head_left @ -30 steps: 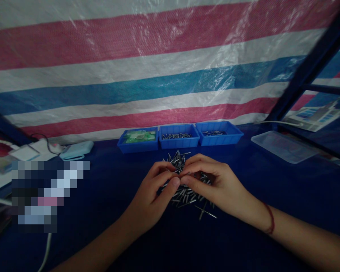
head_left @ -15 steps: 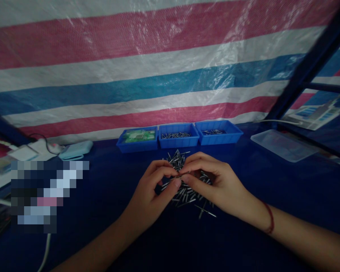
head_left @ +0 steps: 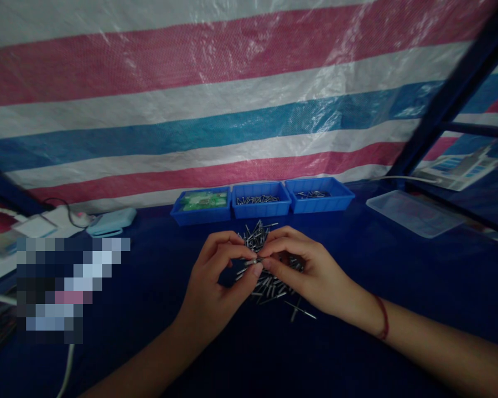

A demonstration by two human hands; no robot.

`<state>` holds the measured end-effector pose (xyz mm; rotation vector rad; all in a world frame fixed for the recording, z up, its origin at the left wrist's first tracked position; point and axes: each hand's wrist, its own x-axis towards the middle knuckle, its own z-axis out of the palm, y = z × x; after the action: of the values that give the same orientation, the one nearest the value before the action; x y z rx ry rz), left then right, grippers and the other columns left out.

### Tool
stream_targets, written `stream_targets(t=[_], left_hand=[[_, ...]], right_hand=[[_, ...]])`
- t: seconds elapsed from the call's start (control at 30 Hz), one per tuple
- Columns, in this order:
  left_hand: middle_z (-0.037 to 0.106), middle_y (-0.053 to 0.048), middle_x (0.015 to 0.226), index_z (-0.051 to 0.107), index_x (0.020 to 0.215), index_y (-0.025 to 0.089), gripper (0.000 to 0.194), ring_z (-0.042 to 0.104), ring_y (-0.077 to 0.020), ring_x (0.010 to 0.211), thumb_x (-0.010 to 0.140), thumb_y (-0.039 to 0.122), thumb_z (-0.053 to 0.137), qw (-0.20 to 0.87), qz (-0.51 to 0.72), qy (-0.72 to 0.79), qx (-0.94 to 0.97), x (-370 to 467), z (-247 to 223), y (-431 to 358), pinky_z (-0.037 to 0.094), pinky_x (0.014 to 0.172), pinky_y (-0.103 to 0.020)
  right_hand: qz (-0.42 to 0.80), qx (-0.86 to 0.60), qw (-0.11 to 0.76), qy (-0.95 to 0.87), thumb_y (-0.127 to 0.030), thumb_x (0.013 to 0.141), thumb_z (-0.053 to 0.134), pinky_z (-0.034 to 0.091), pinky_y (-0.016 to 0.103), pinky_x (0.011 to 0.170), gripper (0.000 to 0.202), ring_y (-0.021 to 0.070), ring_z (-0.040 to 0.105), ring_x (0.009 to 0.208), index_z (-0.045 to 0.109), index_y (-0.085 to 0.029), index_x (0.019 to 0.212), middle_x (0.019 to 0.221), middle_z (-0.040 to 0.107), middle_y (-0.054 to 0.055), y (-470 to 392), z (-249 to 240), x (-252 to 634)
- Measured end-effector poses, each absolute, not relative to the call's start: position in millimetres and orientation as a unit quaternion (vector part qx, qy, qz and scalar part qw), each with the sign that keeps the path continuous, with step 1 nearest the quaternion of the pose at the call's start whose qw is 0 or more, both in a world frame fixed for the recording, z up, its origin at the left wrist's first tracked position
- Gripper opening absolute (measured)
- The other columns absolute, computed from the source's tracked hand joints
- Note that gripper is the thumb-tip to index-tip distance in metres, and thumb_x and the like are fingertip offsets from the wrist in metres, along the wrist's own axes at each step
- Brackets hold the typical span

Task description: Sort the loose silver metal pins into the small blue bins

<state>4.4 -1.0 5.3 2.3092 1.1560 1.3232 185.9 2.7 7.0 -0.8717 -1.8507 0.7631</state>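
Many thin silvery metal pins, apparently rivets, lie in a loose pile [head_left: 269, 286] on the dark blue table [head_left: 336, 354]. Above the pile my left hand [head_left: 218, 276] pinches a small metal rivet [head_left: 255, 261] between thumb and index finger. My right hand [head_left: 315, 271], with a dark red band on its wrist, closes its thumb and index finger on the right end of the same small piece. The fingertips of both hands nearly touch. Part of the pile is hidden behind my hands.
Three blue trays stand behind the pile: a left tray [head_left: 201, 216] with green packets, a middle tray [head_left: 262, 208] and a right tray [head_left: 321, 205] with metal pins. A clear plastic lid [head_left: 415, 213] lies right. A light blue case [head_left: 114, 221] and cables are left.
My right hand has shifted slightly left and my left hand has tilted a little more upright. The metal piece between the fingertips shows more clearly.
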Motion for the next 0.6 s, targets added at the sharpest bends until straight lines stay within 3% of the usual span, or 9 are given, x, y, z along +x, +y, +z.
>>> stream_targets(t=[0.23, 0.37, 0.47, 0.6], left_hand=[[0.053, -0.002, 0.097, 0.057, 0.093, 0.023, 0.012, 0.054, -0.0126, 0.074, 0.082, 0.024, 0.059, 0.151, 0.454, 0.441, 0.760, 3, 3, 4, 0.047, 0.063, -0.026], [0.056, -0.001, 0.089, 0.056, 0.094, 0.022, 0.010, 0.055, -0.0132, 0.074, 0.084, 0.025, 0.056, 0.173, 0.442, 0.454, 0.754, 4, 2, 5, 0.046, 0.063, -0.027], [0.057, 0.000, 0.085, 0.056, 0.094, 0.022, 0.010, 0.055, -0.0126, 0.071, 0.086, 0.024, 0.053, 0.183, 0.425, 0.441, 0.769, 5, 2, 4, 0.046, 0.063, -0.027], [0.060, 0.000, 0.084, 0.056, 0.097, 0.022, 0.012, 0.056, -0.0127, 0.070, 0.087, 0.023, 0.051, 0.188, 0.390, 0.443, 0.785, 5, 3, 5, 0.046, 0.063, -0.027]], right_hand=[[0.273, -0.384, 0.465, -0.749, -0.026, 0.085, 0.055, 0.048, 0.030, 0.066, 0.011, 0.0143, 0.059, 0.078, 0.064, -0.021, 0.083, 0.087, 0.063, 0.003, 23, 10, 199], [0.085, -0.522, 0.497, -0.688, -0.031, 0.083, 0.054, 0.047, 0.034, 0.067, 0.017, 0.0187, 0.060, 0.077, 0.066, -0.019, 0.079, 0.084, 0.066, 0.006, 60, 12, 243], [-0.060, -0.621, 0.461, -0.631, -0.028, 0.080, 0.054, 0.047, 0.039, 0.074, 0.020, 0.0215, 0.060, 0.074, 0.069, -0.015, 0.083, 0.085, 0.065, 0.010, 85, 11, 278], [-0.103, -0.659, 0.408, -0.624, -0.027, 0.077, 0.056, 0.046, 0.042, 0.079, 0.028, 0.0249, 0.059, 0.079, 0.071, -0.010, 0.093, 0.085, 0.063, 0.015, 95, 9, 298]])
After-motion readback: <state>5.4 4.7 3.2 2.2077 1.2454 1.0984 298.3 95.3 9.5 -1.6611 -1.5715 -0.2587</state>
